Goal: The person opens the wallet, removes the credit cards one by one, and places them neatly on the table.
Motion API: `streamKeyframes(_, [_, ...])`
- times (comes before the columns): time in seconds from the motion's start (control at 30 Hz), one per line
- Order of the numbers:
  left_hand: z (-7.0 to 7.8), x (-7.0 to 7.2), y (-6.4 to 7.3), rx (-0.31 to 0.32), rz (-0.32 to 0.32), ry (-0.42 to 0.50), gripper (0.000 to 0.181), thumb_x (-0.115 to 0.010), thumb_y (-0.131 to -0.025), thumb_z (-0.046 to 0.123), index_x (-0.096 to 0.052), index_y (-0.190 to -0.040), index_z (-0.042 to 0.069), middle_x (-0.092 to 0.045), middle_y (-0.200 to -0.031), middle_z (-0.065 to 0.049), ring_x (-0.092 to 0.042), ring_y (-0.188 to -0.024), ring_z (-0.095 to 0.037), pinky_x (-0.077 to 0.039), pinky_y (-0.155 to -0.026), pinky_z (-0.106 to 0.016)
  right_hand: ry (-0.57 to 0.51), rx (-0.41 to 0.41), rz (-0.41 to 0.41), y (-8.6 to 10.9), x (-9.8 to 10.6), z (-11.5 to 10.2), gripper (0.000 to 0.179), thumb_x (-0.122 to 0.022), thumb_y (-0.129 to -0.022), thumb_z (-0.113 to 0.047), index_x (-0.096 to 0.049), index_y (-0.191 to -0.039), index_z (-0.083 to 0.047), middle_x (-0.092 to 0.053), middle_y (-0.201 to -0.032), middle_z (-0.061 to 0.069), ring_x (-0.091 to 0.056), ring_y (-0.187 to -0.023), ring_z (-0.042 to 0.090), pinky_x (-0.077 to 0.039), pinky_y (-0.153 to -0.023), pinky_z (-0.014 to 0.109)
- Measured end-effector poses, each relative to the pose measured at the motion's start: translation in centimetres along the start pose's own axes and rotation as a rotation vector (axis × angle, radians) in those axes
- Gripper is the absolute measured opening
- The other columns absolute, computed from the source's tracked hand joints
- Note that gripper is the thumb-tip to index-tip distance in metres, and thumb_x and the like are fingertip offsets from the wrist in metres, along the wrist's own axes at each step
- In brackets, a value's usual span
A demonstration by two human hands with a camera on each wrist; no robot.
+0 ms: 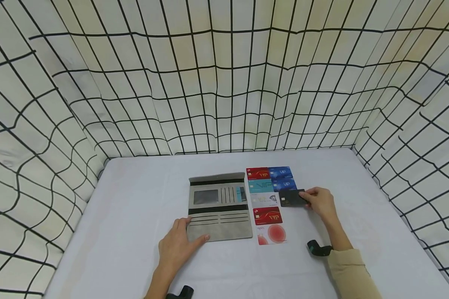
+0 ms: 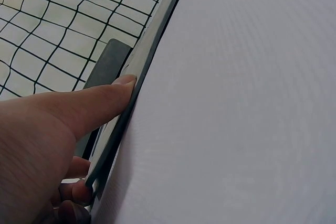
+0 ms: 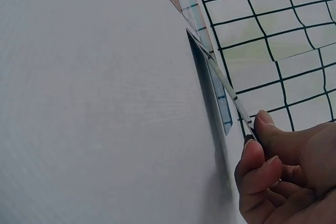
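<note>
A grey card wallet (image 1: pixel 220 231) lies unfolded on the white table, its slots and clear window facing up. A blue card (image 1: pixel 241 194) shows in its upper right part. My left hand (image 1: pixel 176 246) holds the wallet's near left corner, thumb along the near edge and fingers at the left side. Between thumb and fingertips my right hand (image 1: pixel 323 204) pinches a black card (image 1: pixel 289 198) by its right end. In the right wrist view that card (image 3: pixel 227 83) is tilted, its held end raised off the table and its far end low.
Right of the wallet lie red VIP cards (image 1: pixel 262 216), a teal card (image 1: pixel 259 186), a white card (image 1: pixel 262 200), blue cards (image 1: pixel 280 172) and a white card with red circles (image 1: pixel 265 229). The white table (image 1: pixel 134 199) is bordered by grid-patterned cloth walls (image 1: pixel 224 83).
</note>
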State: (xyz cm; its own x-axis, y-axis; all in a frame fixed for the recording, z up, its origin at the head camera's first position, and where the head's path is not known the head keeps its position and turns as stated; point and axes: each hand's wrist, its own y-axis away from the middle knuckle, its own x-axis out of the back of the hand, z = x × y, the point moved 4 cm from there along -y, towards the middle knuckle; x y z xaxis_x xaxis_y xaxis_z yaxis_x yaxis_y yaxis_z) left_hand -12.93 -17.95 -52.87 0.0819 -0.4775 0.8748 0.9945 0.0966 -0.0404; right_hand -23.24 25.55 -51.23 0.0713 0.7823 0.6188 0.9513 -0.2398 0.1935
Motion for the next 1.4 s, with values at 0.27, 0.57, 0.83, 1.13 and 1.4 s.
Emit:
streamKeyframes(0.27, [0.0,0.1,0.0,-0.004,0.0,0.003,0.084,-0.077,-0.075,0.064,-0.057,-0.133,0.007,-0.064,-0.127,-0.012,-0.07,-0.098,-0.031,-0.048,-0.059,-0.036,0.038,-0.014,-0.015,0.0,-0.4,0.4,0.038,-0.069,-0.096,-0.028,-0.066,-0.113,0.006,-0.066,-0.091,0.017,-0.058,-0.065,0.015,-0.047,-0.06,0.026])
streamKeyframes(0.57, [-0.1,0.0,0.0,0.005,-0.002,0.007,0.084,-0.077,-0.075,0.064,-0.057,-0.134,0.008,-0.064,-0.126,-0.011,-0.069,-0.097,-0.031,-0.047,-0.059,-0.035,0.134,0.011,-0.015,-0.2,-0.8,-0.1,0.039,-0.068,-0.096,-0.027,-0.065,-0.113,0.009,-0.066,-0.098,0.023,-0.06,-0.071,0.02,-0.048,-0.06,0.025])
streamKeyframes(0.83, [-0.1,-0.1,0.0,0.003,-0.003,0.008,0.084,-0.077,-0.075,0.064,-0.057,-0.134,0.007,-0.063,-0.127,-0.011,-0.069,-0.095,-0.03,-0.046,-0.058,-0.034,0.243,0.071,0.04,-0.3,-1.2,-0.4,0.037,-0.07,-0.094,-0.026,-0.067,-0.107,0.009,-0.069,-0.1,0.025,-0.06,-0.084,0.029,-0.049,-0.069,0.035])
streamKeyframes(1.13, [0.1,0.1,0.0,0.0,0.005,0.003,0.084,-0.077,-0.075,0.064,-0.058,-0.134,0.007,-0.064,-0.127,-0.012,-0.07,-0.097,-0.031,-0.046,-0.057,-0.034,0.282,0.106,0.054,-0.4,-1.5,-0.5,0.036,-0.07,-0.094,-0.027,-0.067,-0.105,0.007,-0.069,-0.094,0.021,-0.059,-0.08,0.027,-0.047,-0.067,0.034])
streamKeyframes(1.4, [0.2,0.1,0.1,0.005,0.005,0.005,0.084,-0.078,-0.074,0.063,-0.058,-0.133,0.007,-0.064,-0.127,-0.012,-0.07,-0.098,-0.032,-0.045,-0.057,-0.033,0.302,0.084,0.053,-0.6,-1.8,-0.5,0.033,-0.071,-0.093,-0.026,-0.066,-0.103,0.005,-0.069,-0.092,0.021,-0.06,-0.078,0.027,-0.045,-0.062,0.031])
